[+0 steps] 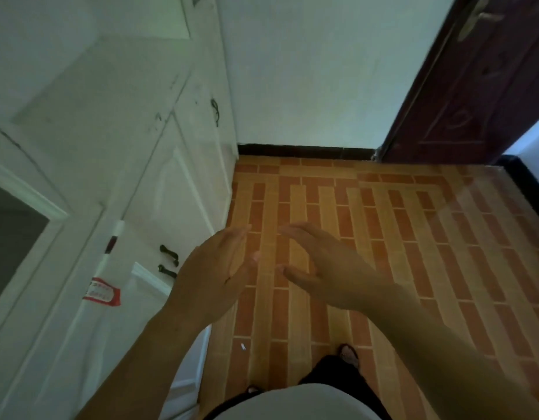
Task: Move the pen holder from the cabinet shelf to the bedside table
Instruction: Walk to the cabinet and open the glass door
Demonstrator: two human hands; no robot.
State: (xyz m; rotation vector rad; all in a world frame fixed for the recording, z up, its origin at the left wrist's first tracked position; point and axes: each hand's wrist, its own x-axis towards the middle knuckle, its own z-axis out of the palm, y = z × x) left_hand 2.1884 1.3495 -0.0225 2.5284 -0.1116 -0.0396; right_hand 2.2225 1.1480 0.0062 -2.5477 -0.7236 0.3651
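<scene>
My left hand [215,268] and my right hand [319,268] are both raised in front of me over the tiled floor, fingers spread and slightly curved, holding nothing. The two hands face each other a short gap apart. A white cabinet [110,177] with closed doors stands to my left, close beside the left hand. No pen holder, shelf or bedside table is in view.
The cabinet doors carry dark handles [168,254] and a red-and-white label [102,291]. A glass panel [10,241] sits at far left. A dark red door [474,86] stands open at the right. Orange brick-pattern floor [383,237] lies ahead, ending at a white wall [307,71].
</scene>
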